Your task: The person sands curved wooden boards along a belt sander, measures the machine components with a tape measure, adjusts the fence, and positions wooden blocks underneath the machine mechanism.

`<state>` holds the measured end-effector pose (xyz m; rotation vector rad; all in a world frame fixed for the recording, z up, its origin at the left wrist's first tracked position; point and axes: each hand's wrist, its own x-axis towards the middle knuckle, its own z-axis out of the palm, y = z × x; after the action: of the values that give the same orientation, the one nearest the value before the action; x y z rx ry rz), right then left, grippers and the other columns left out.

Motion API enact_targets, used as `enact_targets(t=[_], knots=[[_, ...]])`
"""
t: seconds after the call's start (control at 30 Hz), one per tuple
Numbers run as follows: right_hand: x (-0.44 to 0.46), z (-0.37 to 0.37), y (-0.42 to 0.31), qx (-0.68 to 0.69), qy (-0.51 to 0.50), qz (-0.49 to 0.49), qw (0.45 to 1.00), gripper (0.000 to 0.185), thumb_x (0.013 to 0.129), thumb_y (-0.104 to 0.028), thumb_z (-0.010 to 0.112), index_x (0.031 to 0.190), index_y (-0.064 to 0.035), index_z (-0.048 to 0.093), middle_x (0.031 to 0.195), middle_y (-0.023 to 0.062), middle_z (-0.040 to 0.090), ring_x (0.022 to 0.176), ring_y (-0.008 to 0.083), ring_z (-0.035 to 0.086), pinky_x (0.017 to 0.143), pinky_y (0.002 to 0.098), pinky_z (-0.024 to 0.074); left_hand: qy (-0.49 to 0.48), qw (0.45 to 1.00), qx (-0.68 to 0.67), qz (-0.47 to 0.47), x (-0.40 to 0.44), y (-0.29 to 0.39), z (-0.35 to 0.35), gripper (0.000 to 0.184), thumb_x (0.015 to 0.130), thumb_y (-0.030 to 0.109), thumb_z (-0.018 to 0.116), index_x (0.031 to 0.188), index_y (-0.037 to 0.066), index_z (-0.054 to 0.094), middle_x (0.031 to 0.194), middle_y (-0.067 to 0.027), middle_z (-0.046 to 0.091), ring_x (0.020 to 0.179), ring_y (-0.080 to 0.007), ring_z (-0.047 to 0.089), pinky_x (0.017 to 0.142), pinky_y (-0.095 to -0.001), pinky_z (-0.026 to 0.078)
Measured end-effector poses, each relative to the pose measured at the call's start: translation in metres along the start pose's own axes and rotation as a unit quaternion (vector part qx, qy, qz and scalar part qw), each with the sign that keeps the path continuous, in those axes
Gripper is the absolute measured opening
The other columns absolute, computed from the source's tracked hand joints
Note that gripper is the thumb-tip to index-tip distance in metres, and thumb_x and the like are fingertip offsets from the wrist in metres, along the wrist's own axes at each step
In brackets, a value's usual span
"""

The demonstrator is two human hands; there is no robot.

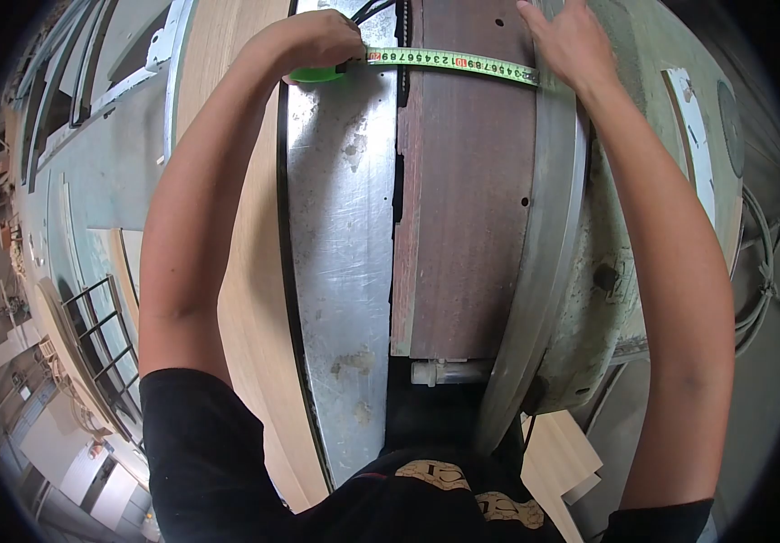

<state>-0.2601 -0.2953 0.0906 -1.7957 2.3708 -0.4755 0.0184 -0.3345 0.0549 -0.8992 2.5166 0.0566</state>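
My left hand (322, 38) is closed around the green case of a tape measure (317, 74) at the top of the view, over the silvery metal plate. The yellow-green tape blade (453, 62) runs out to the right across a reddish-brown board (471, 181). Its far end meets the long metal fence (553, 163). My right hand (575, 43) is at the top of that fence, just above the blade's end, with its thumb stretched away from the palm. The top edge of the frame cuts off its other fingers.
A scratched metal plate (344, 253) lies left of the brown board, with a light wood panel (263, 362) beyond it. Right of the fence stands a worn machine body (589, 335). Cables (756, 262) hang at the far right. Wooden offcuts (562, 462) lie below.
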Motion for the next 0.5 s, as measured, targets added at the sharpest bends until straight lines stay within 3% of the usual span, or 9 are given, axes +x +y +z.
enact_targets(t=[0.23,0.3,0.4,0.5], knots=[[0.005,0.006,0.007,0.004,0.004,-0.017,1.0,0.077,0.093,-0.04,0.068,0.149,0.0046,0.037,0.137,0.0337,0.057,0.128,0.0465,0.056,0.108,0.0508,0.0458,-0.006,1.0,0.0,0.002,0.002,-0.002,0.002,0.027,0.099,0.008,0.059,0.12,0.008,0.076,0.125,-0.0098,0.071,0.115,-0.0267,0.069,0.106,-0.0364,0.054],[0.005,0.006,0.006,0.002,0.015,-0.026,1.0,0.077,0.093,-0.04,0.068,0.148,0.0047,0.037,0.136,0.0336,0.057,0.128,0.0466,0.056,0.108,0.0509,0.0459,-0.015,0.996,-0.07,-0.058,-0.001,0.005,-0.004,0.026,0.1,0.01,0.059,0.119,0.008,0.076,0.123,-0.0101,0.072,0.112,-0.0265,0.07,0.105,-0.0366,0.054],[0.006,0.007,0.008,0.002,0.001,-0.018,1.0,0.076,0.093,-0.039,0.068,0.148,0.0048,0.038,0.136,0.0333,0.057,0.128,0.0467,0.056,0.108,0.0509,0.0461,-0.002,1.0,-0.008,-0.025,0.0,0.002,0.0,0.026,0.101,0.013,0.059,0.119,0.007,0.076,0.121,-0.0101,0.072,0.109,-0.0262,0.071,0.104,-0.0363,0.054],[0.005,0.007,0.007,-0.006,0.023,-0.026,0.999,0.075,0.093,-0.038,0.068,0.146,0.0047,0.039,0.136,0.0332,0.057,0.127,0.0469,0.056,0.107,0.051,0.0464,-0.012,0.996,-0.06,-0.061,0.001,0.003,0.001,0.026,0.101,0.016,0.059,0.119,0.007,0.076,0.119,-0.0098,0.072,0.107,-0.026,0.071,0.102,-0.036,0.055]])
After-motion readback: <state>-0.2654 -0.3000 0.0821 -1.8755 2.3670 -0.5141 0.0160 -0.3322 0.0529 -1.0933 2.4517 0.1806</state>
